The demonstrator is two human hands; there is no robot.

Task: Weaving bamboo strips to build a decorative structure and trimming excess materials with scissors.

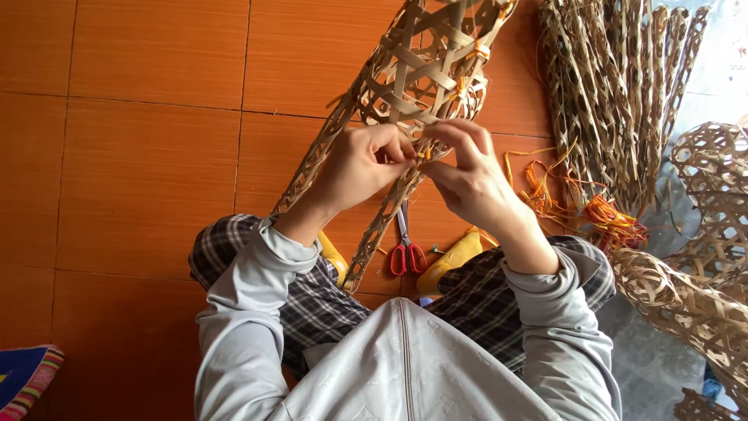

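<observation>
between the fingers (405,148) — woven basket (425,70)

Orange-brown tiled floor (148,156), daylit, striped colourful cloth (23,378) at its corner

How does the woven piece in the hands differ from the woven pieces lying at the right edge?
The held woven piece is lifted over the orange floor, pinched by left hand and right hand; the right-edge woven pieces lie untouched. The held one carries orange ties; none are visible on those. Both are open lattices of pale strips.
</observation>
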